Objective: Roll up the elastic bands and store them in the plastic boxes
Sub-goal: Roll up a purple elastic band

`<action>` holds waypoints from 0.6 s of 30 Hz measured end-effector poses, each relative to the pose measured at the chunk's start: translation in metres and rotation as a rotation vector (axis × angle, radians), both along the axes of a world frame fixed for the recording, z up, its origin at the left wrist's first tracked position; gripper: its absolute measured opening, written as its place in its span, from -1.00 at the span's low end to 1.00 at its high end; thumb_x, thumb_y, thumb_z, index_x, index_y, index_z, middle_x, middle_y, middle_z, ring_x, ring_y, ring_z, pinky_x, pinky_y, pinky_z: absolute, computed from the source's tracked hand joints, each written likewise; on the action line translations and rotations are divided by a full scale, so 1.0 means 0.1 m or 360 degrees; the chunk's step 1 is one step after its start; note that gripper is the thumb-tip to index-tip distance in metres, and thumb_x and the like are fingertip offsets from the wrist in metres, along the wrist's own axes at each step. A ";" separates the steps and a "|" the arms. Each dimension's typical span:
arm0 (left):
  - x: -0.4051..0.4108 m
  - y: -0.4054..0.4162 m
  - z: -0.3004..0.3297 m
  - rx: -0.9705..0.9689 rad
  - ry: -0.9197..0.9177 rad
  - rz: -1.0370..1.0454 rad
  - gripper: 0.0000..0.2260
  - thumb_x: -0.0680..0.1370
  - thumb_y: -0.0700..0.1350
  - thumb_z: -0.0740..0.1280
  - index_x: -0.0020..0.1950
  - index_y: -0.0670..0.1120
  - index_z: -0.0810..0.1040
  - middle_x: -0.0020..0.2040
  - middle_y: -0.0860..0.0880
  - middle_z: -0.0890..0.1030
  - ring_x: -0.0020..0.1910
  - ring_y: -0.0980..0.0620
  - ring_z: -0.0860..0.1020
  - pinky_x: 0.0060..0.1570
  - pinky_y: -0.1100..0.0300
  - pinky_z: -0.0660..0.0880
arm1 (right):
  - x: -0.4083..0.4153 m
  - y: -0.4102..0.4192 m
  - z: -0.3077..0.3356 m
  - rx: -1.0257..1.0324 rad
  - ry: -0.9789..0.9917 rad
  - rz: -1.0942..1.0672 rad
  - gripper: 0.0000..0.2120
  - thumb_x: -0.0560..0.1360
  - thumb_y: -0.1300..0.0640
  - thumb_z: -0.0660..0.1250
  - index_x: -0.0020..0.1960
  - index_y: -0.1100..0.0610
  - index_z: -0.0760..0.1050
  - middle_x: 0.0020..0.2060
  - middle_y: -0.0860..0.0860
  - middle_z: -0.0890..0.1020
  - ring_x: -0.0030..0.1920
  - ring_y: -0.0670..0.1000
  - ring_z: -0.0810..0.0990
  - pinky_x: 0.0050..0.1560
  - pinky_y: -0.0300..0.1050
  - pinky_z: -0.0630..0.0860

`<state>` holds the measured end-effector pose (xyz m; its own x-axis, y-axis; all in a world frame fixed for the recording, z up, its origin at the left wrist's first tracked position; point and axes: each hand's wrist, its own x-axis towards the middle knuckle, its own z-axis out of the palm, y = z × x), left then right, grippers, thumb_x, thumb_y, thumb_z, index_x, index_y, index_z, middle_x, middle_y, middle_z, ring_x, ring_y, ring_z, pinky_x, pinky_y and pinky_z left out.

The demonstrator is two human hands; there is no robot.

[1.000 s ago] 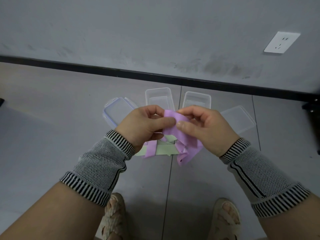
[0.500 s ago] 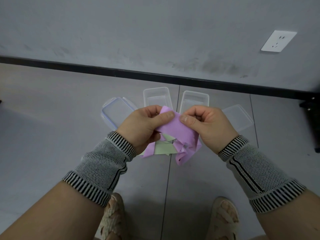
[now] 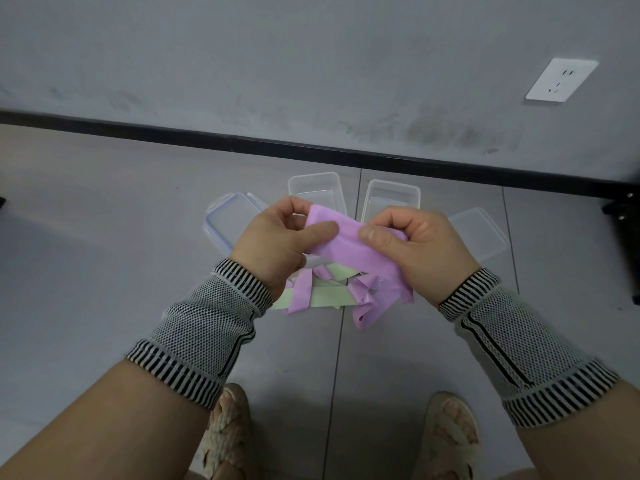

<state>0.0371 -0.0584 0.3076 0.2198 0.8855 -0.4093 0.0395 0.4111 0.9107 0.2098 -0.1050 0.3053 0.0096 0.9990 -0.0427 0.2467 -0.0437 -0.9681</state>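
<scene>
A wide purple elastic band (image 3: 349, 249) is stretched flat between both hands above the floor. My left hand (image 3: 277, 244) pinches its left end between thumb and fingers. My right hand (image 3: 419, 251) pinches the right end the same way. The band's loose tail (image 3: 367, 306) hangs down to the floor. Under it lies a pale green band (image 3: 329, 296), partly hidden. Two open clear plastic boxes stand behind the hands, one on the left (image 3: 313, 185) and one on the right (image 3: 393, 195).
A blue-rimmed lid (image 3: 225, 220) lies left of the boxes and a clear lid (image 3: 481, 233) to the right. The grey wall with a black skirting (image 3: 311, 152) and a socket (image 3: 561, 79) is close behind. My sandalled feet (image 3: 228, 434) are at the bottom.
The hands have moved apart and spread the top of the purple band flatter between them. The rest of the scene is unchanged.
</scene>
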 end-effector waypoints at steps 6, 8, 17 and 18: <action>0.03 -0.03 0.00 0.0001 -0.0028 -0.0047 -0.84 0.42 -0.29 0.43 -0.12 -0.12 0.49 -0.36 -0.04 0.54 -0.51 0.13 0.44 -0.57 0.31 0.27 | 0.08 0.02 -0.14 -0.0238 -0.0083 -0.0036 -0.74 0.51 0.14 0.34 -0.35 0.13 0.52 -0.43 0.00 0.50 -0.38 -0.07 0.42 -0.32 -0.20 0.35; 0.04 -0.03 -0.02 0.0000 -0.0030 -0.0065 -0.84 0.41 -0.30 0.43 -0.13 -0.13 0.49 -0.35 -0.07 0.50 -0.52 0.13 0.41 -0.57 0.31 0.27 | 0.07 0.02 -0.14 -0.0274 -0.0162 0.0041 -0.71 0.52 0.13 0.32 -0.37 0.11 0.48 -0.47 -0.07 0.43 -0.40 -0.11 0.37 -0.31 -0.20 0.32; 0.06 -0.08 0.03 0.0003 -0.0076 -0.0198 -0.90 0.44 -0.30 0.40 -0.07 -0.21 0.57 -0.43 0.01 0.59 -0.55 0.17 0.44 -0.57 0.36 0.32 | 0.02 0.02 -0.09 -0.0165 -0.0002 0.0088 -0.75 0.55 0.17 0.29 -0.32 0.09 0.51 -0.40 -0.02 0.51 -0.35 -0.10 0.45 -0.31 -0.24 0.39; 0.06 -0.08 0.02 -0.0007 -0.0059 -0.0231 -0.91 0.44 -0.29 0.40 -0.08 -0.19 0.58 -0.41 0.01 0.59 -0.53 0.15 0.43 -0.55 0.36 0.31 | 0.02 0.01 -0.10 -0.0211 0.0001 0.0086 -0.73 0.55 0.17 0.28 -0.32 0.11 0.50 -0.39 0.01 0.49 -0.35 -0.07 0.43 -0.30 -0.20 0.36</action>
<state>0.0433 -0.0669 0.3094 0.3605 0.8414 -0.4025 0.0656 0.4076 0.9108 0.2123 -0.1036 0.2956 -0.0444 0.9836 -0.1746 0.2519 -0.1581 -0.9548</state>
